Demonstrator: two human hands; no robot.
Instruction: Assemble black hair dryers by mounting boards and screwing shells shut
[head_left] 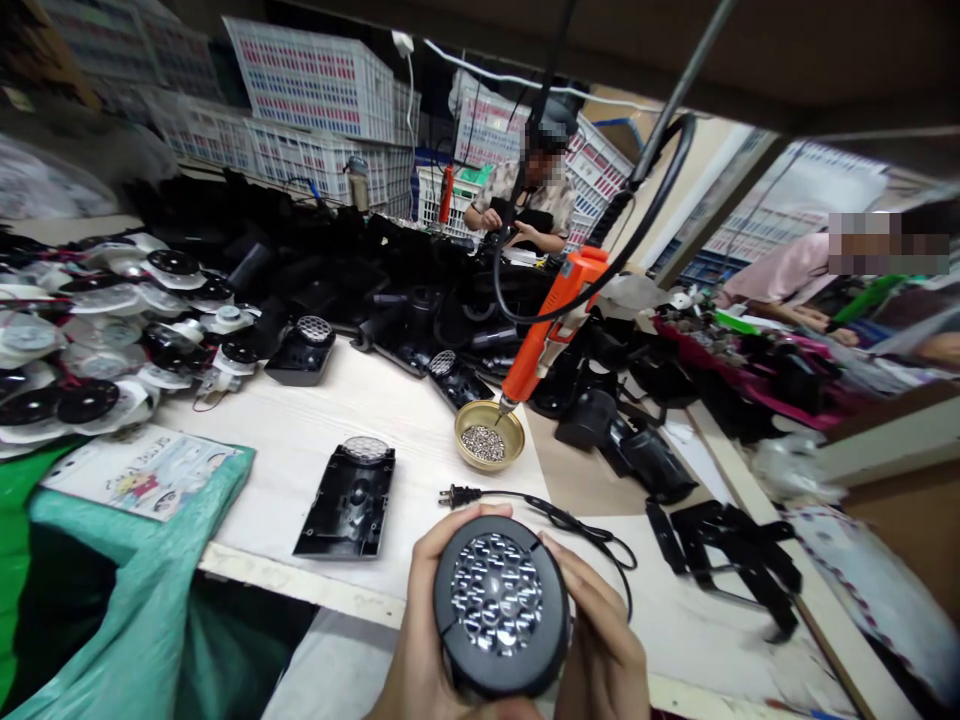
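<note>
Held near the table's front edge is a round black device [501, 600] with a shiny, faceted, clear lens-like face turned up toward me. My left hand [421, 610] wraps its left side and my right hand [600, 620] its right side, both closed on it. A black power cord [559, 510] with a two-pin plug lies just beyond; whether it joins the device is hidden. Left of my hands, an open black plastic shell [349, 505] with a round mesh end lies hollow side up. Behind stands a brass-coloured bowl [466, 452] of small screws, under the tip of a hanging orange electric screwdriver [551, 325].
White-and-black motor-like parts [112, 330] pile up at the left. Black plastic parts [420, 300] crowd the back; black brackets [731, 555] lie at the right. Green plastic sheeting [161, 580] hangs over the left front edge. Two people work beyond, near stacked crates [315, 85].
</note>
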